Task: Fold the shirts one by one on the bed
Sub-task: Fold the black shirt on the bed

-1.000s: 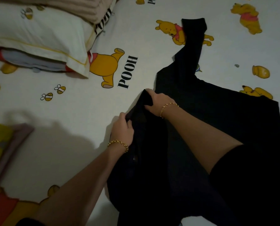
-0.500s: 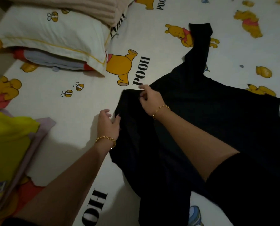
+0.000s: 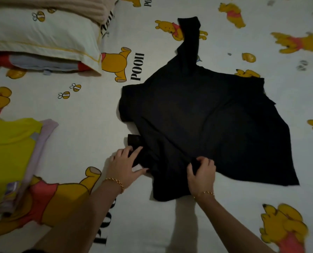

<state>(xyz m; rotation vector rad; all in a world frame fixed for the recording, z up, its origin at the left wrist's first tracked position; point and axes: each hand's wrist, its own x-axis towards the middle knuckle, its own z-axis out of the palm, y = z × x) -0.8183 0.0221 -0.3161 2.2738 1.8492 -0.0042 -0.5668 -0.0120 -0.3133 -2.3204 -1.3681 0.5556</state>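
Observation:
A black shirt (image 3: 197, 115) lies spread on the bed's cartoon-print sheet (image 3: 79, 125), one sleeve stretched toward the far side. My left hand (image 3: 123, 165) holds the near sleeve at the shirt's left edge, fingers and thumb around the dark cloth. My right hand (image 3: 201, 170) pinches a fold of the shirt's near edge, fingers curled into the fabric. Both wrists wear gold bracelets.
A folded stack with a yellow shirt (image 3: 10, 147) on top and a pale lilac one (image 3: 42, 136) under it lies at the left. A white pillow (image 3: 42, 35) and a beige blanket (image 3: 61, 4) lie at the far left.
Both hands left the shirt's upper left part and moved to its near edge. The shirt now lies flatter and more spread. The view shifted back, showing more of the folded stack.

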